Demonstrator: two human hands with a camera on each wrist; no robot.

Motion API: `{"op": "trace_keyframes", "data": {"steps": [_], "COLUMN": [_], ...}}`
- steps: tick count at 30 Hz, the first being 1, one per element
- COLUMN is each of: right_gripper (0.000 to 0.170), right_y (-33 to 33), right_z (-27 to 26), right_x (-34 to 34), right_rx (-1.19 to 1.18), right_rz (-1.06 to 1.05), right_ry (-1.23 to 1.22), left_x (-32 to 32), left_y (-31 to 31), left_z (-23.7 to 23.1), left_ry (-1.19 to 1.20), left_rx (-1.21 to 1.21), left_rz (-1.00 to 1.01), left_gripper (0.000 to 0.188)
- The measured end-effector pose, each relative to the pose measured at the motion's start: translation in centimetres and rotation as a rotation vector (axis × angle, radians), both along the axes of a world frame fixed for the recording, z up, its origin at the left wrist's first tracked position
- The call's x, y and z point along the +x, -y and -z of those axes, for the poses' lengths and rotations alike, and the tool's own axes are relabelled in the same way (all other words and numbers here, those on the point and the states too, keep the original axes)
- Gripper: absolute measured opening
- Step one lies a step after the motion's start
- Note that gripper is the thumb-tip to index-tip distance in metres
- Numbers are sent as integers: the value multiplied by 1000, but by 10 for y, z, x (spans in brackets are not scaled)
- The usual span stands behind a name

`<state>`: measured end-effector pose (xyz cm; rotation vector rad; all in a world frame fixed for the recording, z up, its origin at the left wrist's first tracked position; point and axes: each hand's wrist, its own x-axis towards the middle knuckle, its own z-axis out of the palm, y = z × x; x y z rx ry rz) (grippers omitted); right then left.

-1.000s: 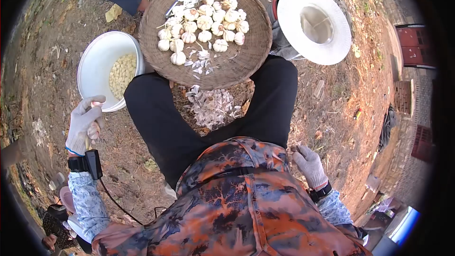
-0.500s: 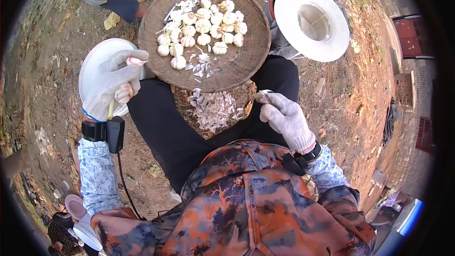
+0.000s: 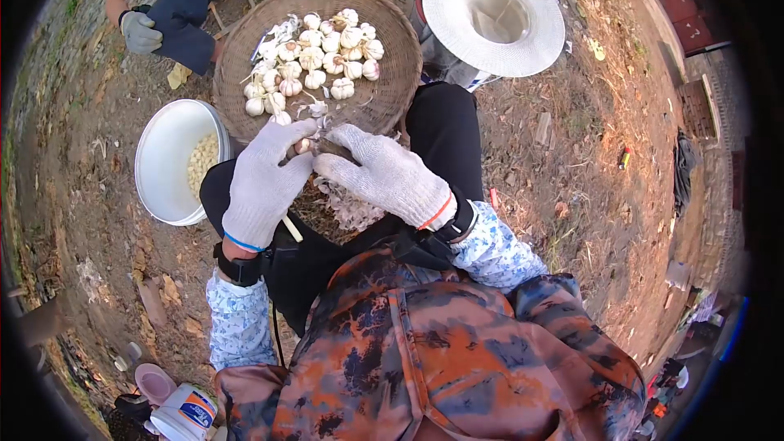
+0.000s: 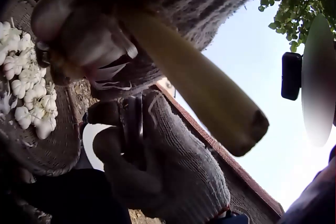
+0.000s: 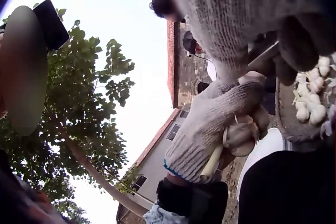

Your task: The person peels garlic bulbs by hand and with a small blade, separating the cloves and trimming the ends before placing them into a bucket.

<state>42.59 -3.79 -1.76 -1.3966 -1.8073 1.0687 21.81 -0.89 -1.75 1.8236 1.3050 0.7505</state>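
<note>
Over the lap in the head view, my gloved left hand (image 3: 263, 184) holds a partly broken garlic bulb (image 4: 92, 35), its thick pale stem (image 4: 199, 85) sticking out below the palm. Loose skin hangs from the bulb's cloves. My gloved right hand (image 3: 388, 173) meets the left at the fingertips and grips a small knife (image 4: 134, 124) with a narrow metal blade. In the head view the fingers cover most of the bulb. Just beyond both hands, a round wicker basket (image 3: 398, 102) carries many whole garlic bulbs (image 3: 310, 57) and scraps of skin.
A white bucket (image 3: 155, 175) with peeled cloves inside stands left of the knee. Garlic skins (image 3: 351, 206) lie on the ground between the legs. A white brimmed hat (image 3: 445, 12) is right of the basket. Another person's gloved hand (image 3: 140, 33) rests at upper left.
My left hand has come from beside the bucket to the middle with the garlic bulb. My right hand has risen from the hip to meet it, holding the knife.
</note>
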Motion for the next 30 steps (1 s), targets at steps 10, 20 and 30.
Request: {"op": "trace_keyframes", "data": {"steps": [10, 20, 30], "right_gripper": [28, 25, 35], "right_y": [13, -1, 18], "right_z": [-2, 3, 1], "right_x": [4, 12, -21], "right_rx": [5, -411, -77], "right_rz": [-125, 41, -117], "right_ry": [93, -351, 115], "left_x": [1, -14, -3], "left_y": [22, 41, 44], "left_z": [-17, -36, 6], "left_ry": [-331, 431, -349], "left_rx": [386, -630, 343], "left_rz": [124, -223, -102], "left_gripper": [38, 34, 46]}}
